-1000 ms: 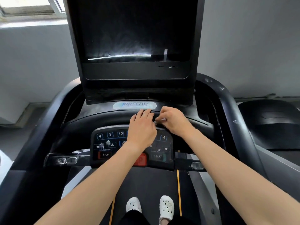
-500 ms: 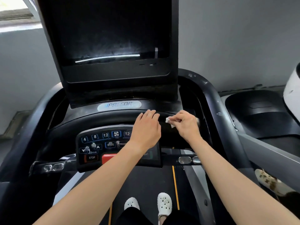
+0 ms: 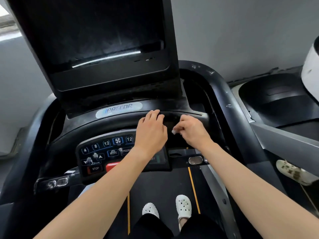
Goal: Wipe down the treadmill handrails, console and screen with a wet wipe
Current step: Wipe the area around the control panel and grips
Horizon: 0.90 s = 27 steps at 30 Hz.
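Note:
I stand on a black treadmill. Its dark screen (image 3: 103, 37) rises at the top centre above the console (image 3: 82, 125) and its button panel (image 3: 101, 152). My left hand (image 3: 151, 131) rests flat, fingers straight, on the console's curved bar above the panel's right part. My right hand (image 3: 191, 131), just right of it, has curled fingers that pinch a small white wet wipe (image 3: 174, 131); only a corner of the wipe shows. The right handrail (image 3: 229, 118) curves down past my right forearm. The left handrail (image 3: 25, 152) runs along the left side.
A neighbouring treadmill (image 3: 276, 100) stands on the right, with another person's stained white shoe (image 3: 293, 172) by it. A white object (image 3: 311, 73) sits at the right edge. My feet in white clogs (image 3: 183, 206) stand on the belt. A grey wall is behind.
The view has swung right, so the console sits further left. My right hand moved from beside my left hand to the right along the console with the wipe. My left hand stayed on the bar.

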Motion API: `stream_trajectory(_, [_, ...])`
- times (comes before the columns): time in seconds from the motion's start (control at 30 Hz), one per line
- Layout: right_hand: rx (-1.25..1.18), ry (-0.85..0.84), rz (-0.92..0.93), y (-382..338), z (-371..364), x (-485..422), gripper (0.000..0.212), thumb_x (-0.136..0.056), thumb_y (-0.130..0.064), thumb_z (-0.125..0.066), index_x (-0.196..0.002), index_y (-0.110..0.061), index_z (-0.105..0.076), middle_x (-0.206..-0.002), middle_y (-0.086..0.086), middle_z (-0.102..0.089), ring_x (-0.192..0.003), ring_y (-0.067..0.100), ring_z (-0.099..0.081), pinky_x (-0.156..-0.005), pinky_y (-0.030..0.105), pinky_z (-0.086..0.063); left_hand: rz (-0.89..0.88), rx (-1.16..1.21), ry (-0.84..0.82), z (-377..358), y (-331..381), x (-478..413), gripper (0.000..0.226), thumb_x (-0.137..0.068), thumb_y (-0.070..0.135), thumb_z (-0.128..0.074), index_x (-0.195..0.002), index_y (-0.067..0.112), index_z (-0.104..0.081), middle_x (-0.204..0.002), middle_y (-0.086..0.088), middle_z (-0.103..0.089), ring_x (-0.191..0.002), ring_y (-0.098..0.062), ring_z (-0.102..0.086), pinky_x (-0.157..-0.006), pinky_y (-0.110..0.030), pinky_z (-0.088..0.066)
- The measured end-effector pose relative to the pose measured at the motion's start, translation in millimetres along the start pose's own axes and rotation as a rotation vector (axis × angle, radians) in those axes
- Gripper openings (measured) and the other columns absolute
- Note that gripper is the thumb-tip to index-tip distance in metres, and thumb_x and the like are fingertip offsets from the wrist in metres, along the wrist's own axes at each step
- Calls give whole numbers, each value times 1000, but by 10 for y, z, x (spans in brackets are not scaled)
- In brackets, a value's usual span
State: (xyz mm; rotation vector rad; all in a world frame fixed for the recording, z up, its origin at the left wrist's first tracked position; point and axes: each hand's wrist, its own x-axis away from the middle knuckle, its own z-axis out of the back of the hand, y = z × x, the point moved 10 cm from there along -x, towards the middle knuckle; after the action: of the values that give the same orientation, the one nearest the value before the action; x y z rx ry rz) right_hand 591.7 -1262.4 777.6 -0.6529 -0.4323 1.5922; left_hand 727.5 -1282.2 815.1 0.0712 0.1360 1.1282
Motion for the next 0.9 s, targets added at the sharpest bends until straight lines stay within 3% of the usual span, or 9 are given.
stream_trajectory(0.13, [96,-76,170,-274,-193,-57,12,-83,-5,-76,-84,-17,-81,-82,-1,-55,-79,22,-53,-67,37,-48,-13,-18,-16,-20,-11,-2,44,-99,27,-44,-137,14,-59,-155,-4,-48,-146,-20,-39,-113,-40,-40])
stream_trajectory(0.27, [211,-135,271,-50,-256,117,23,-70,1,-85,-77,-20,-79,-77,-3,-52,-72,23,-55,-53,39,-52,-9,-14,-2,-12,-14,9,45,-98,28,-44,-138,15,-60,-154,-3,-49,-146,-20,-39,-114,-40,-40])
stream_trajectory(0.37, [93,-4,190,7,-17,76,19,-78,-2,-81,-80,-21,-80,-78,-4,-56,-73,21,-57,-62,35,-51,-11,-15,-8,-23,-7,7,45,-98,28,-44,-139,15,-59,-154,-3,-48,-146,-20,-39,-114,-40,-39])
stream_trajectory(0.5, [-147,221,-4,47,285,-161,10,-88,-8,-77,-88,-17,-81,-85,-4,-61,-77,7,-58,-73,19,-47,-15,-7,-13,-8,-11,13,44,-98,27,-45,-138,15,-59,-154,-3,-48,-146,-20,-38,-114,-40,-39])
stream_trajectory(0.6, [-210,227,-67,109,279,-151,5,-89,-11,-78,-90,-14,-81,-86,-6,-61,-76,-1,-57,-72,12,-44,-18,-3,-14,-8,-8,7,43,-98,27,-45,-137,15,-60,-154,-3,-49,-146,-20,-39,-113,-40,-40])
stream_trajectory(0.77, [-78,114,36,76,162,27,4,-87,-11,-80,-87,-15,-81,-85,-9,-60,-72,0,-54,-70,26,-51,-3,8,-4,-5,-1,7,44,-97,27,-45,-137,15,-59,-152,-2,-49,-145,-20,-39,-112,-40,-40])
stream_trajectory(0.9, [-227,199,-76,169,354,-90,9,-88,-9,-78,-90,-17,-82,-86,-7,-64,-77,6,-62,-73,17,-48,-19,-7,-23,14,66,-13,46,-96,26,-48,-139,15,-57,-151,-5,-49,-144,-25,-40,-115,-43,-37])
